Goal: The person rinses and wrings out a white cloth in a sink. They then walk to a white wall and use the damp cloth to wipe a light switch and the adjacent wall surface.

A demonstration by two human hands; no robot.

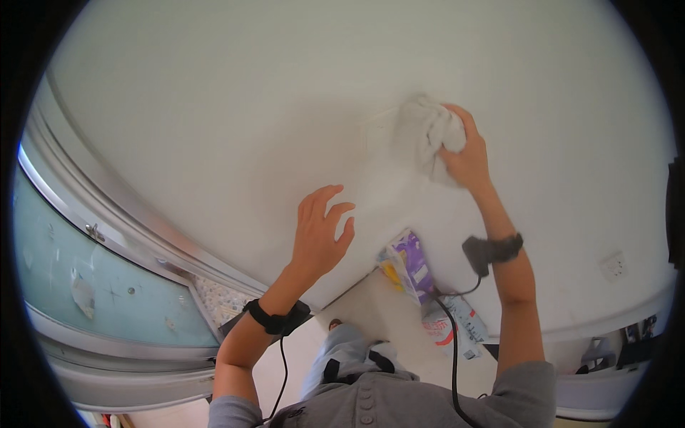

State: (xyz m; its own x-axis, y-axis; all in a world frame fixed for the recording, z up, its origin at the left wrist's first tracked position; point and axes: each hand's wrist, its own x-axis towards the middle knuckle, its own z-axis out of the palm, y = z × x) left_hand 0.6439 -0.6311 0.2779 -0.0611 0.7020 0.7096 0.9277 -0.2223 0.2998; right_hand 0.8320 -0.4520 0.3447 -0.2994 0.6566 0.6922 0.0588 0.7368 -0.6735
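Note:
My right hand [468, 158] grips a crumpled white cloth [431, 128] against the white wall [321, 69], right of the middle of the view. The cloth is bunched between thumb and fingers, and part of it hangs loose. Lower and to the left, my left hand [324, 230] is raised in front of the wall with its fingers apart and curved, holding nothing. Each forearm wears a black strap with a device and a cable.
A purple and white package [412, 265] and a printed plastic bag [455, 326] are at the wall's foot. On the left is a metal-framed frosted glass door [112, 283]. A wall socket [614, 266] is at the right, with a grey plastic stool [598, 353] below it.

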